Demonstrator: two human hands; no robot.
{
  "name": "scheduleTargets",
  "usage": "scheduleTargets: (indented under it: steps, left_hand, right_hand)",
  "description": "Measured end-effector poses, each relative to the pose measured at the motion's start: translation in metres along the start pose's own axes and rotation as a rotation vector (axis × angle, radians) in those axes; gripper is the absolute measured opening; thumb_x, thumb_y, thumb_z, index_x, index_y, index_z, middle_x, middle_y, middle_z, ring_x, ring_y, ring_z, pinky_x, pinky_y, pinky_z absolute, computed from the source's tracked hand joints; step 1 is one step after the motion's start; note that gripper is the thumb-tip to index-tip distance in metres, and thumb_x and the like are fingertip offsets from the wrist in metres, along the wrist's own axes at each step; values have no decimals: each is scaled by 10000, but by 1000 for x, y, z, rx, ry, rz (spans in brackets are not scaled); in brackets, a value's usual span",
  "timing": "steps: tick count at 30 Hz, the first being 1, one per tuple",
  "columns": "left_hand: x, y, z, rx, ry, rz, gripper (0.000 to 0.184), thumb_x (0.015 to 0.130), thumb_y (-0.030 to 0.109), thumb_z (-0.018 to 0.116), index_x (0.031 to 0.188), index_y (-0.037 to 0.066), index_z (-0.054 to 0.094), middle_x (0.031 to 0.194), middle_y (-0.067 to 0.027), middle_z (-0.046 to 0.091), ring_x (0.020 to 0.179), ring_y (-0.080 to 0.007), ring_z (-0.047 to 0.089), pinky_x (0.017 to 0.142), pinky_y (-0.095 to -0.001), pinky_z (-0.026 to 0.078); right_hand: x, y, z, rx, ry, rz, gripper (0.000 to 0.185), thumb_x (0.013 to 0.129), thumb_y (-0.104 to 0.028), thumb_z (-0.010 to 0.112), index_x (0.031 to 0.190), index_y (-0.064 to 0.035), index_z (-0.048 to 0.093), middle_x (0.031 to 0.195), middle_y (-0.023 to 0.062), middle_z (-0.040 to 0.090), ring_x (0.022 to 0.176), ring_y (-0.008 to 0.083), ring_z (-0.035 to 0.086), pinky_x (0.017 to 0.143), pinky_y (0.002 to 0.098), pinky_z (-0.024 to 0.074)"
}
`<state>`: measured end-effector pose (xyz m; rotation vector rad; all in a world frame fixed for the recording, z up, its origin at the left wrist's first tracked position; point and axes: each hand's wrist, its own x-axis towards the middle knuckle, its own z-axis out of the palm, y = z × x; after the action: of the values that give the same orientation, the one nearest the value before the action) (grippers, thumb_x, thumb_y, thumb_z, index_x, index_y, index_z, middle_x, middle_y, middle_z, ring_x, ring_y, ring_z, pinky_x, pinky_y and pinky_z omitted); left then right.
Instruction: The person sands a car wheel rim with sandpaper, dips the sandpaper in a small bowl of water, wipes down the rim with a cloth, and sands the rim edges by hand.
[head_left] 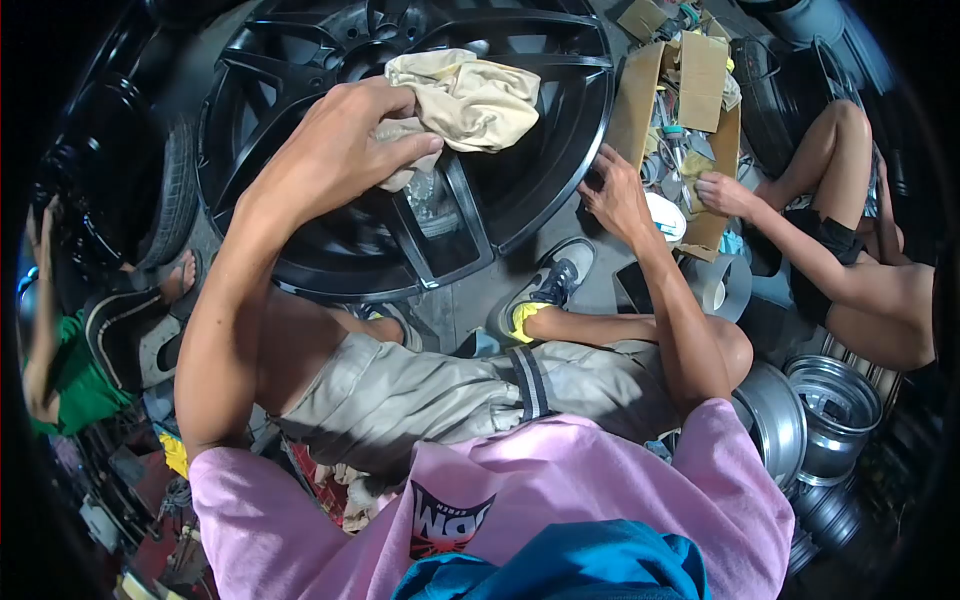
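Observation:
A large black wheel rim [465, 215] with wide spokes fills the upper middle. Over its spokes my left hand [350, 140] has thumb and fingers closed on a cream cloth [475, 100], part of which spreads out to the right of the fingertips. A greyish piece of the cloth shows under the thumb. On the rim's right edge rests my right hand [618, 200], its fingers bent and partly apart around the outer lip, with no object visible in it.
A cardboard box [727, 165] of tools and cans stands at the right, where another person's hand [728, 195] reaches in. Silver wheels [833, 405] lie lower right. At the left are a tire [175, 190] and a person in green [90, 375].

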<state>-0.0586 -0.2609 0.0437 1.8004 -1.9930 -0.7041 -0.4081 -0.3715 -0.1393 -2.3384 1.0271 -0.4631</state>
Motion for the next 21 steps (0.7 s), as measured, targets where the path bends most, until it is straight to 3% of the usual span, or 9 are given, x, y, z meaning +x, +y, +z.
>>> scheduleTargets:
  steps: [8, 13, 17, 19, 20, 21]
  left_hand:
    - [4, 0, 6, 48, 2, -47, 359, 925, 317, 804, 1051, -15, 749, 996, -189, 710, 895, -384, 679, 850, -440, 531]
    - [1, 6, 21, 261, 204, 73, 426, 885, 399, 836, 1088, 34, 754, 1068, -147, 678, 1068, -348, 659, 930, -454, 529]
    - [7, 33, 20, 323, 307, 165, 433, 843, 409, 871, 1021, 43, 725, 1041, -117, 635, 1071, -311, 627, 933, -443, 521]
    - [11, 50, 23, 203, 432, 283, 436, 814, 399, 892, 962, 41, 693, 1034, -118, 641, 1027, -311, 624, 902, -437, 524]
    - [12, 57, 29, 191, 447, 362, 293, 860, 223, 867, 982, 21, 694, 990, -105, 654, 906, -267, 667, 829, -372, 543]
    - [12, 66, 38, 18, 351, 267, 230, 887, 170, 852, 949, 2, 708, 873, -59, 670, 744, -156, 632, 698, -298, 522]
  right_hand:
    - [-4, -11, -9, -39, 44, -20, 213, 861, -97, 738, 1060, -23, 737, 1025, 193, 639, 922, 426, 683, 828, 502, 554]
    - [-12, -14, -16, -38, 29, 12, 240, 865, -116, 747, 1069, 5, 714, 1053, 196, 638, 945, 453, 670, 834, 518, 549]
    - [-13, -12, -19, -40, 28, 0, 242, 868, -122, 754, 1050, 24, 692, 1058, 199, 630, 966, 461, 662, 828, 528, 543]
    - [-14, -16, -25, -38, 37, 12, 249, 868, -126, 759, 1047, 29, 684, 1056, 201, 627, 974, 462, 660, 827, 533, 539]
    - [-15, -15, -27, -39, 33, 12, 256, 868, -131, 764, 1043, 34, 677, 1053, 203, 625, 982, 463, 658, 826, 537, 536]
    - [-17, -13, -26, -32, 49, 28, 256, 868, -131, 764, 1043, 34, 677, 1053, 203, 625, 982, 463, 658, 826, 537, 536]
